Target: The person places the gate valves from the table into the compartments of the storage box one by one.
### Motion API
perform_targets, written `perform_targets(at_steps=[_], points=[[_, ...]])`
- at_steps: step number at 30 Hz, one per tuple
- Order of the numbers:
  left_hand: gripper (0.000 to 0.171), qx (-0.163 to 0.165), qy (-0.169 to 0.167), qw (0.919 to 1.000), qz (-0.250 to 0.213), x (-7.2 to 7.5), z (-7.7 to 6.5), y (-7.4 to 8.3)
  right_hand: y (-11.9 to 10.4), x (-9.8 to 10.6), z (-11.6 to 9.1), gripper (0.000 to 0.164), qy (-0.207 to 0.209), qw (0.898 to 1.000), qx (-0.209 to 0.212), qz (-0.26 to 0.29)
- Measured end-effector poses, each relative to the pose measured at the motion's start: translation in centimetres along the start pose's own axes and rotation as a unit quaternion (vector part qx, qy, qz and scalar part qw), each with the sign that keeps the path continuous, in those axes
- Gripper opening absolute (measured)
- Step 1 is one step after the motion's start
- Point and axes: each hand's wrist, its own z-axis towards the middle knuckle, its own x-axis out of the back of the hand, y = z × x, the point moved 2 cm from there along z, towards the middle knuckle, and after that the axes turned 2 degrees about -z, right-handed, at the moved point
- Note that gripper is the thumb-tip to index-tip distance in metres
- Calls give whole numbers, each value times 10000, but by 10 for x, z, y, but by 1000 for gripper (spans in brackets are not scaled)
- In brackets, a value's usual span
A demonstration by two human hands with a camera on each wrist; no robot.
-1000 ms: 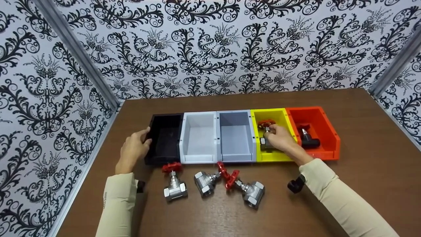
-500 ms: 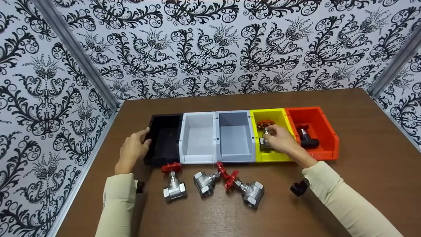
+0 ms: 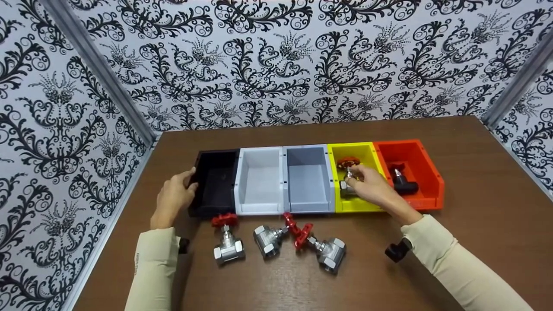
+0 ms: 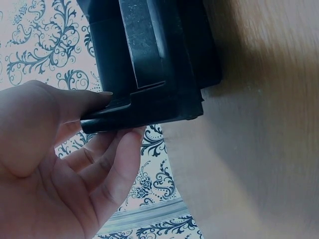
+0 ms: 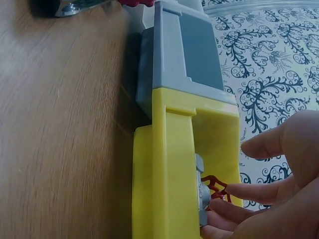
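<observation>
My left hand (image 3: 175, 196) pinches the side wall of the black bin (image 4: 144, 107), thumb inside and fingers outside. My right hand (image 3: 373, 185) reaches into the yellow bin (image 5: 174, 164). A metal valve with a red handwheel (image 5: 217, 188) lies inside there. In the right wrist view, my fingertips touch the valve while the thumb stands apart from it. On the table in front of the bins lie a valve (image 3: 229, 248) with its red wheel toward the black bin, a second valve (image 3: 268, 239), and a third valve (image 3: 330, 254); the wheels of these two meet.
Between the black and yellow bins stand a white bin (image 3: 262, 181) and a grey bin (image 3: 309, 181), joined in one row. At the right end, an orange-red bin (image 3: 425, 172) holds a black-bodied valve (image 3: 404, 185). A patterned wall (image 3: 285, 65) rises behind the wooden table (image 3: 484, 181).
My right forearm has swung slightly outward, to the right, with the fingers still by the valve in the yellow bin. The left hand keeps its place on the black bin.
</observation>
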Motion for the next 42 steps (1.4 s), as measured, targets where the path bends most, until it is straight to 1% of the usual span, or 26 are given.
perform_targets(at_steps=[6, 12, 15, 18, 25, 31, 36, 42], points=[[50, 16, 8, 10000, -4, 0, -1, 0, -3, 0, -6, 54, -19, 9999, 90, -77], [49, -77, 63, 9999, 55, 0, -1, 0, -6, 0, -14, 52, -64, 9994, 310, 113], [49, -64, 50, 9999, 85, 0, -1, 0, -8, -1, -17, 47, -46, 9990, 375, 251], [50, -46, 32, 9999, 100, 0, -1, 0, -11, -1, -21, 42, -5, 9986, 457, 267], [49, -16, 51, 10000, 78, 0, -1, 0, -18, -1, -30, 33, 98, 9961, 863, 176], [50, -6, 66, 10000, 53, 0, 0, 0, -21, -5, -35, 27, -45, 9947, 986, 273], [50, 22, 23, 10000, 59, -1, 0, 0, -22, -8, -38, 21, -89, 9939, 1075, 238], [49, -29, 42, 10000, 37, 0, -1, 0, -24, -11, -42, 18, -516, 9874, 1453, 362]])
